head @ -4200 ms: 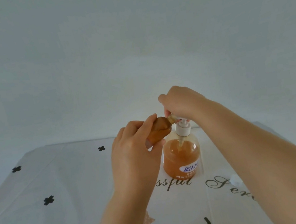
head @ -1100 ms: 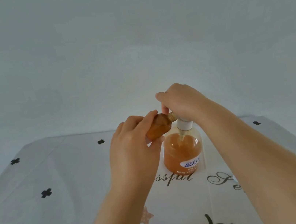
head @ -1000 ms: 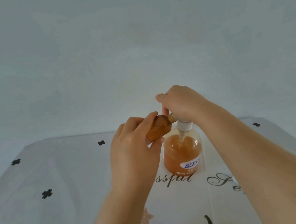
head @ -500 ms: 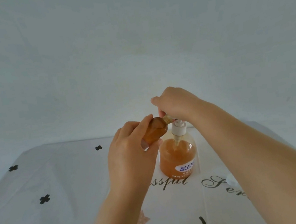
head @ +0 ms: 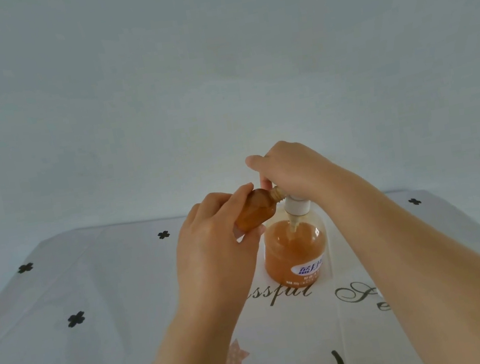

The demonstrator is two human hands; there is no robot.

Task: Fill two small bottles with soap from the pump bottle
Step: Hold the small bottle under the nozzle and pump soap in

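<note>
The left hand (head: 211,248) grips a small amber bottle (head: 254,212), tilted so that its neck points up and to the right and meets the right hand (head: 289,168). The right hand curls over the head of a clear pump bottle (head: 294,251) holding orange soap, which stands on a white tablecloth (head: 98,327) printed with black crosses, script lettering and a pumpkin.
</note>
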